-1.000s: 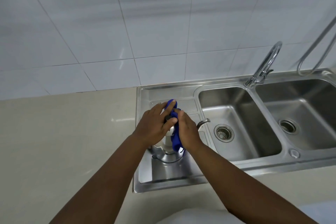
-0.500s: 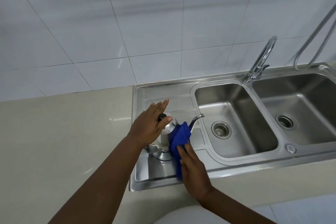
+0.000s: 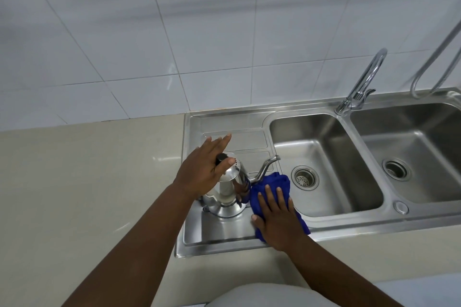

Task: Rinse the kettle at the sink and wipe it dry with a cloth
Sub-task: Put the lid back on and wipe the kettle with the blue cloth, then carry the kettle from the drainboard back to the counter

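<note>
A shiny steel kettle (image 3: 228, 192) with a thin curved spout stands upright on the sink's draining board (image 3: 224, 230). My left hand (image 3: 203, 168) rests on top of the kettle, thumb on its black lid knob, fingers stretched out. A blue cloth (image 3: 272, 185) lies against the kettle's right side, below the spout. My right hand (image 3: 277, 217) presses flat on the cloth, fingers spread toward the kettle.
To the right of the draining board are two steel basins (image 3: 324, 157) with drains, a chrome tap (image 3: 361, 82) between them and a metal hose (image 3: 434, 52) at far right. A beige counter (image 3: 87, 194) lies to the left, white wall tiles behind.
My right hand has slid the blue cloth from the top of the kettle down its right side to the draining board. My left hand stays on the lid, with its fingers spread.
</note>
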A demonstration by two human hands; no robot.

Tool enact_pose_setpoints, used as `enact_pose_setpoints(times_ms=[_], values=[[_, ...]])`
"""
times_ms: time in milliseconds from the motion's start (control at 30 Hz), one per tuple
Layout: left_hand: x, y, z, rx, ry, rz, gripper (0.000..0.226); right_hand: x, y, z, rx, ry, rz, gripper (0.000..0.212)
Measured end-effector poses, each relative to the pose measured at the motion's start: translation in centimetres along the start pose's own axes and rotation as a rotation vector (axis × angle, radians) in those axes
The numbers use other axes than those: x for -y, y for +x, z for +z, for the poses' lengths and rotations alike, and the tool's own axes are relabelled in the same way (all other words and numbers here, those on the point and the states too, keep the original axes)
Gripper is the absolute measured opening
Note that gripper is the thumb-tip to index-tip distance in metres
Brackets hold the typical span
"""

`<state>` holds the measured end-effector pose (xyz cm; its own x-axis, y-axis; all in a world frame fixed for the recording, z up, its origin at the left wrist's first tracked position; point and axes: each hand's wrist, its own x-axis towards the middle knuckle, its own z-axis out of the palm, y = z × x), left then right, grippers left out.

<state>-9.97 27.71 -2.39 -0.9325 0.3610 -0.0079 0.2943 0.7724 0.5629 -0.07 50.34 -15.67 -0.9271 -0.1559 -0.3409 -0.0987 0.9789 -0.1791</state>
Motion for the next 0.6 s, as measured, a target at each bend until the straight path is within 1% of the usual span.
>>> enact_pose_setpoints(times_ms=[167,233,267,300,333,400,467,500,533,600], values=[[0.3,0.0,0.3,-0.041,0.024,0.015,0.073,0.4,1.1,-0.2,-0.02,-0.001,0.023,0.069],[0.4,-0.2,0.4,-0.052,0.026,0.026,0.077,0.6,1.0,-1.0,0.006,0.063,0.032,0.068],[0.4,-0.3,0.2,-0.06,-0.007,0.035,0.078,0.8,0.9,-1.6,0.003,0.137,0.04,0.067],[0.4,-0.5,0.0,-0.081,-0.075,0.043,0.079,0.9,0.8,-2.3,-0.034,0.233,0.054,0.066],[0.5,-0.9,-0.4,-0.124,-0.168,0.048,0.077,0.9,0.6,-3.1,-0.109,0.348,0.073,0.064],[1.0,-2.0,-1.0,-0.268,-0.327,0.04,0.066,0.6,0.3,-5.0,-0.267,0.65,0.137,0.06],[2.4,-3.5,-1.5,-0.386,-0.425,-0.044,0.048,0.1,0.2,-7.1,-0.328,0.931,0.141,0.052],[3.3,-4.4,-1.7,-0.388,-0.473,-0.122,0.041,-0.1,0.4,-8.2,-0.314,1.019,0.105,0.046],[4.4,-5.2,-1.8,-0.345,-0.516,-0.2,0.04,-0.3,0.6,-9.2,-0.288,1.071,0.062,0.039],[6.2,-6.7,-1.6,-0.213,-0.525,-0.305,0.047,-0.6,1.1,-10.7,-0.243,1.129,0.007,0.032]])
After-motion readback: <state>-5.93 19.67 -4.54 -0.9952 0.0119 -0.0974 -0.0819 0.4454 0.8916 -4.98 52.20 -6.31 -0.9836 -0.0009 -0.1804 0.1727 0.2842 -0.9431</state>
